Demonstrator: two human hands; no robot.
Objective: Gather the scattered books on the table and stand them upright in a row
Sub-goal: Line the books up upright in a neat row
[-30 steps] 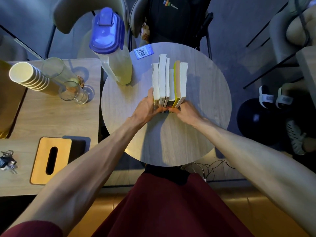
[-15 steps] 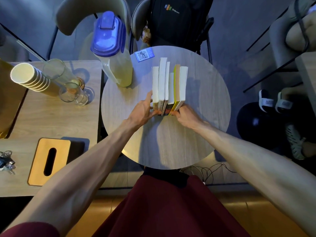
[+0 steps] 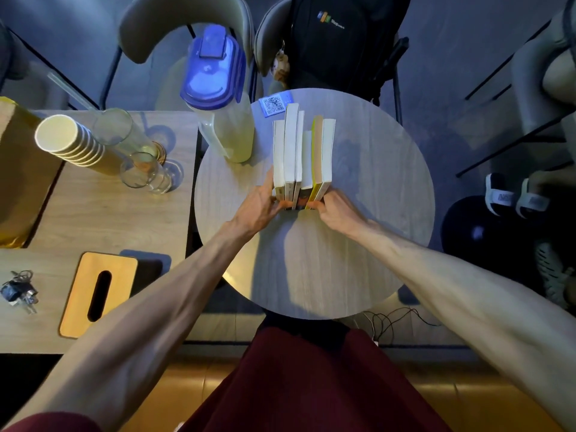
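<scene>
Books upright in a row on round surface, near ends clamped between left hand and right hand; pitcher just left, QR card behind.

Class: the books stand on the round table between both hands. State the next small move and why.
Probably squeeze the row of books tighter and level it: left hand and right hand flank its near end, but the far ends are uneven.
</scene>
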